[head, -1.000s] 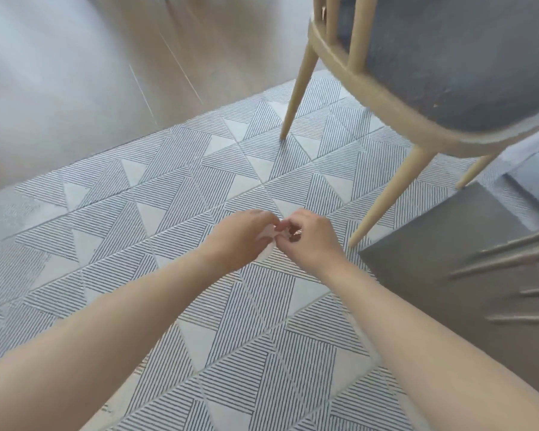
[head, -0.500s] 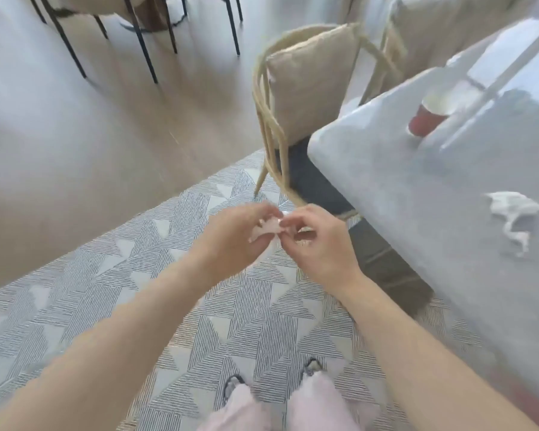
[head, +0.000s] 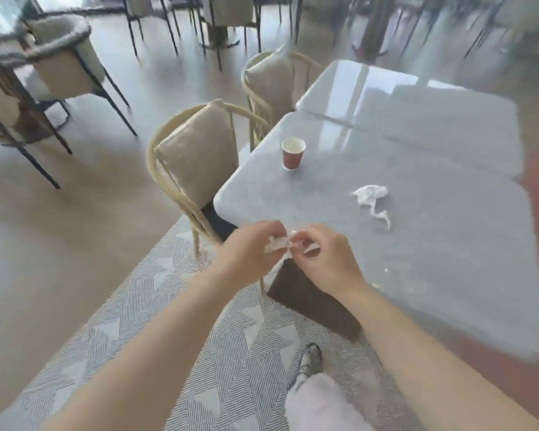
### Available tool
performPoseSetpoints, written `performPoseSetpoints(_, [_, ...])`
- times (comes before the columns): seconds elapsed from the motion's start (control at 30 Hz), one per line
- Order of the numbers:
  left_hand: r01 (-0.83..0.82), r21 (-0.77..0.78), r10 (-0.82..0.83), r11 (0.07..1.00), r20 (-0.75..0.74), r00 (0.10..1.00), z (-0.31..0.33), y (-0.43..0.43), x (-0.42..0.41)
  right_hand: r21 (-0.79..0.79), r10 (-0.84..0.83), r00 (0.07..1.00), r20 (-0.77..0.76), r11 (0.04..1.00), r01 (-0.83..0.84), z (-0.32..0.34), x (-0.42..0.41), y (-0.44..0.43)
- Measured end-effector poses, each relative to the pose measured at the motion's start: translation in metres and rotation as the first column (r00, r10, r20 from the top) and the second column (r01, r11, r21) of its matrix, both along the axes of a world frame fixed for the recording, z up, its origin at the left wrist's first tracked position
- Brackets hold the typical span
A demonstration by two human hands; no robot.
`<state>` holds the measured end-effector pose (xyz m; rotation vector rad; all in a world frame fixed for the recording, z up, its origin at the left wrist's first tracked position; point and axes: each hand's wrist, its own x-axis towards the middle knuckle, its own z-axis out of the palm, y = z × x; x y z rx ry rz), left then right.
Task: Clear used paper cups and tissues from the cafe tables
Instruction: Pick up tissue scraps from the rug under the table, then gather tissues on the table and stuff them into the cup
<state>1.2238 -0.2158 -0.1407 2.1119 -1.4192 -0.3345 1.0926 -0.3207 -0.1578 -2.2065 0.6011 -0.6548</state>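
Note:
Both my hands meet in front of me over the near left corner of the grey table (head: 433, 244). My left hand (head: 249, 253) and my right hand (head: 327, 259) pinch a small white tissue (head: 277, 244) between their fingertips. A red paper cup (head: 292, 154) with a white inside stands upright on the table's left side. To its right and nearer me, a crumpled white tissue (head: 371, 197) with a twisted tail lies on the tabletop, apart from both hands.
Two beige cushioned chairs (head: 196, 163) with bent wooden frames stand along the table's left edge. A patterned grey rug (head: 175, 306) covers the floor under me. More chairs and black-legged tables stand at the back and far left. My shoe (head: 310, 357) shows below.
The view has swung up from the rug and chair seat to the tabletop, so the cup and the crumpled tissue came into sight. Both hands kept pinching the small tissue.

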Motion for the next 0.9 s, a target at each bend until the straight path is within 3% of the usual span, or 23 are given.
performPoseSetpoints(0.27, [0.190, 0.123, -0.192, 0.974, 0.005, 0.981, -0.030, -0.160, -0.001, -0.013, -0.126, 0.977, -0.175, 0.992, 0.126, -0.030, -0.019, -0.138])
performPoseSetpoints(0.47, [0.293, 0.223, -0.295, 0.930, -0.021, 0.955, -0.056, -0.269, 0.003, 0.072, -0.201, 0.935, -0.291, 0.970, 0.231, -0.062, -0.021, -0.236])
performPoseSetpoints(0.6, [0.292, 0.266, -0.297, 0.919, -0.023, 0.955, -0.075, -0.304, 0.009, 0.090, -0.239, 0.906, -0.348, 0.954, 0.286, -0.081, -0.024, -0.281])
performPoseSetpoints(0.77, [0.298, 0.461, -0.337, 0.836, 0.004, 0.941, -0.094, -0.320, 0.021, 0.146, -0.220, 0.891, -0.398, 0.943, 0.298, -0.103, -0.033, -0.308])
performPoseSetpoints(0.9, [0.333, 0.509, -0.377, 0.794, -0.019, 0.926, -0.102, -0.337, 0.026, 0.166, -0.250, 0.868, -0.429, 0.923, 0.348, -0.116, -0.036, -0.315])
